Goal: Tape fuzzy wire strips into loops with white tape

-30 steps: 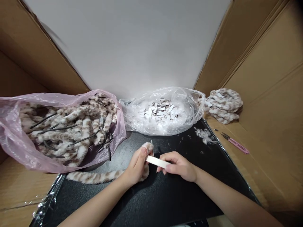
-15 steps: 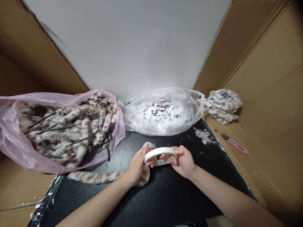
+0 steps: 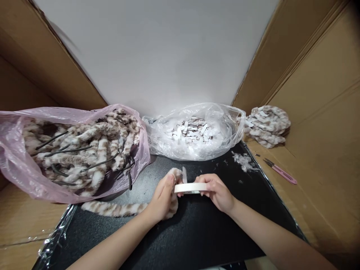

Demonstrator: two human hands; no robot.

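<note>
My left hand [image 3: 161,198] is closed around one end of a furry white-and-brown strip [image 3: 116,209], whose long tail lies leftward along the black tabletop. A roll of white tape [image 3: 189,188] is pinched in my right hand [image 3: 221,193], seen nearly edge-on, its left side against my left fingers. Beside the furry end, a short pale piece of tape [image 3: 184,174] sticks up behind the roll. My left fingertips are partly hidden by the roll.
A pink plastic bag [image 3: 36,185] at left holds furry strips with dark cords. Behind my hands, a clear bag [image 3: 160,144] holds small white tags. At right are a furry bundle [image 3: 268,125], pink thread snips [image 3: 279,171] and loose fluff [image 3: 244,162]. Cardboard walls flank the table.
The tape roll has tipped from showing its ring to nearly edge-on. My right hand has turned with it, and the pale tape piece now shows more clearly.
</note>
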